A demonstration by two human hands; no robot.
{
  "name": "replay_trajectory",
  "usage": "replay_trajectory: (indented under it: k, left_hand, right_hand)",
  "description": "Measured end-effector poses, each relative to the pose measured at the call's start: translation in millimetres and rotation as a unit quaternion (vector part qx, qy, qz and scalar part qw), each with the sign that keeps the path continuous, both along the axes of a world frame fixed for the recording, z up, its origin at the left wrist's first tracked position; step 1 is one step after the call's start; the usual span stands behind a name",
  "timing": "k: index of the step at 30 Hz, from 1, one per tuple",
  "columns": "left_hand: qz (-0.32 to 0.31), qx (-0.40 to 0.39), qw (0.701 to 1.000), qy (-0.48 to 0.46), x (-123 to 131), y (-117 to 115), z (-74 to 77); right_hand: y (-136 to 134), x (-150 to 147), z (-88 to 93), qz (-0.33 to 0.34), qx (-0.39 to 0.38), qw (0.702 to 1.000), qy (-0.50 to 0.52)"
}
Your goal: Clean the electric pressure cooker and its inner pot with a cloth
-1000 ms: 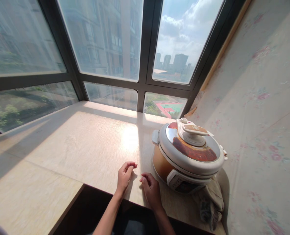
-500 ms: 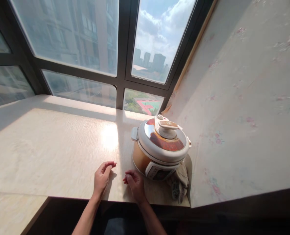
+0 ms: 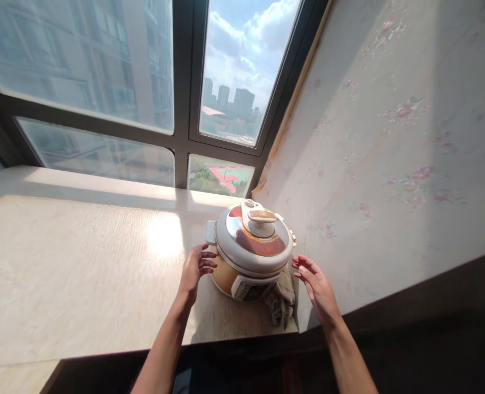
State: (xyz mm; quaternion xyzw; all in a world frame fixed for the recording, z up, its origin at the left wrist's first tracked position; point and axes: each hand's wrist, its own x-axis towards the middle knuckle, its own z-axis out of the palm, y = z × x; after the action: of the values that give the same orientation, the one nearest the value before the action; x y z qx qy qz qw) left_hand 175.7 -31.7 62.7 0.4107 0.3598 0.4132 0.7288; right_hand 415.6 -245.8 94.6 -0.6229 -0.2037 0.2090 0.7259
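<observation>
An electric pressure cooker with a white rim, gold body and lidded top stands on the stone window ledge. Its lid handle points up, and a control panel faces me. Just left of the cooker, below its side handle, my left hand is open with fingers spread; whether it touches the body I cannot tell. On the other side, my right hand is open, a small gap away from the cooker. Neither hand holds anything. A crumpled cloth lies against the cooker's lower right.
The pale ledge stretches left, with its front edge near my forearms. A flowered wall rises close on the right. Behind the cooker are dark-framed windows.
My hands have moved apart from in front of the cooker to its two sides, the right one crossing to the right. Their fingers have spread. The view has turned slightly right.
</observation>
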Motion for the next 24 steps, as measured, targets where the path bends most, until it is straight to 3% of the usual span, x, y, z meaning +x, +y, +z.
replay_trajectory:
  k: [3, 7, 15, 19, 24]
  left_hand:
    - [-0.015, -0.008, 1.000, 0.001, 20, 13, 17.4]
    - [0.002, 0.033, 0.999, 0.029, 25, 23, 20.9]
    - [0.027, 0.063, 0.996, 0.053, 17, 32, 19.6]
    - [0.053, 0.053, 0.995, 0.060, 4, 44, 18.5]
    - [0.093, 0.046, 0.993, 0.064, -33, 60, 16.9]
  right_hand:
    - [26, 19, 4.5, 0.009, -0.006, 0.999, 0.040]
    - [53, 33, 8.2, 0.028, 0.011, 0.995, 0.096]
    - [55, 39, 16.8, 0.049, 0.004, 0.990, 0.129]
    - [58, 27, 19.2, 0.071, -0.002, 0.987, 0.143]
    - [75, -6, 25.4, 0.097, -0.031, 0.979, 0.174]
